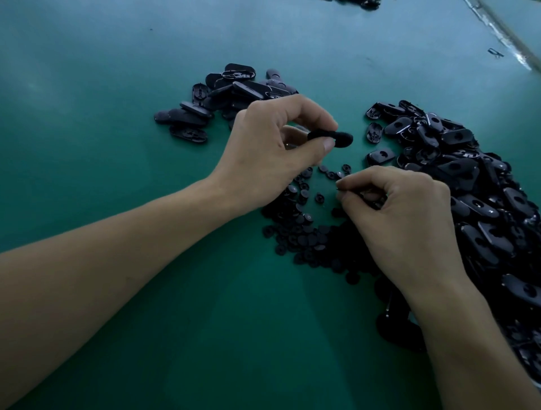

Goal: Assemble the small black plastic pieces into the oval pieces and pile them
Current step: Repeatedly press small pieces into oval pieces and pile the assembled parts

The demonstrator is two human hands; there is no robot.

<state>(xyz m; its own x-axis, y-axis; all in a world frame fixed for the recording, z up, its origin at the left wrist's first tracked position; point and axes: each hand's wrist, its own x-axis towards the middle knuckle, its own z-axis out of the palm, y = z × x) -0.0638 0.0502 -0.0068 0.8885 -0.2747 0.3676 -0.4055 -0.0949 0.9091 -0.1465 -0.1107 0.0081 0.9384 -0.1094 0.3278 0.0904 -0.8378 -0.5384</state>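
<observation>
My left hand [269,152] pinches a black oval piece [332,138] between thumb and fingers, lifted above the green table. My right hand [401,216] is lower and to the right, its thumb and forefinger pinching a small black round piece [366,196] over the heap of small round pieces [304,225]. A small pile of oval pieces [222,99] lies behind my left hand. A large heap of loose oval pieces [474,190] runs along the right side, partly hidden by my right forearm.
The green table surface [117,117] stretches wide to the left and front. A pale strip along the table edge [509,38] crosses the top right corner. A few dark pieces [370,3] lie at the far top edge.
</observation>
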